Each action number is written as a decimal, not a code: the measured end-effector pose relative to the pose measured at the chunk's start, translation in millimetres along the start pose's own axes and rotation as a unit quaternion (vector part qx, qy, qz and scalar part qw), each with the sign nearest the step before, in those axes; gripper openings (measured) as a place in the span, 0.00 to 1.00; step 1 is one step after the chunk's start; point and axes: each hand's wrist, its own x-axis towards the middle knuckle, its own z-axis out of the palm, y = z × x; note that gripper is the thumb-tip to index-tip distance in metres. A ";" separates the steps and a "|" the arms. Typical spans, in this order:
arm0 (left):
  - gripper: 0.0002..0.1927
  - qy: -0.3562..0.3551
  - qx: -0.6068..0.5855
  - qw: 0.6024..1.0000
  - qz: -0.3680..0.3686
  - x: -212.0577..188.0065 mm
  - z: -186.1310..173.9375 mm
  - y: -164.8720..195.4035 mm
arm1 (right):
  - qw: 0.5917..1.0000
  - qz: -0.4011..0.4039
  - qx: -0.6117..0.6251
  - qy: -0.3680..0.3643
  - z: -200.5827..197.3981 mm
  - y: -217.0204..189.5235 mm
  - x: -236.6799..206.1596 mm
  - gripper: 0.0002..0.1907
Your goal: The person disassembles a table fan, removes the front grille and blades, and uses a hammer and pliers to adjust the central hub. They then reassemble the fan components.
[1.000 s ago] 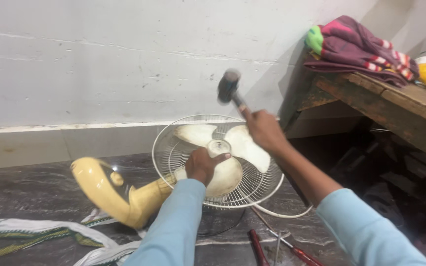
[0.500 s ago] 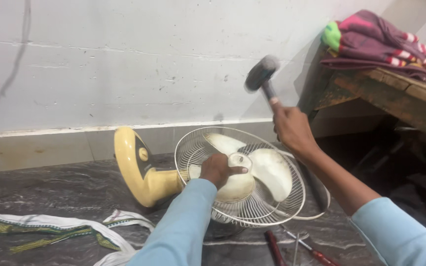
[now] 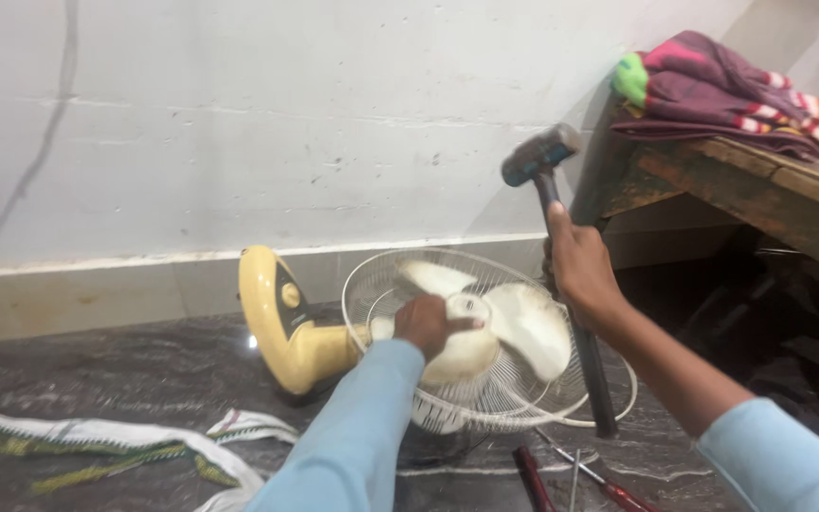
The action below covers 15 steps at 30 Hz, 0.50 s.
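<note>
The table fan [image 3: 447, 341] lies on its side on the dark floor [image 3: 125, 379], just below the white wall [image 3: 239, 123]. Left hand [image 3: 426, 324] presses closed around the blade hub (thin plastic blades, likely brittle). Right hand [image 3: 578, 270], above the fan, is clenched mid-handle on the head-heavy hammer [image 3: 554, 237].

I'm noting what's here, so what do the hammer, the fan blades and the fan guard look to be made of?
Hammer: dull dark metal head, probably; handle material unclear.
Fan blades: cream plastic, smooth with a slight sheen.
Fan guard: thin pale wire, likely coated metal.
</note>
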 end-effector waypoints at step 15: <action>0.40 0.045 0.016 0.999 -0.026 14.4 1.9 -10.1 | 0.997 -0.042 0.022 0.060 -22.3 -0.8 7.0 0.37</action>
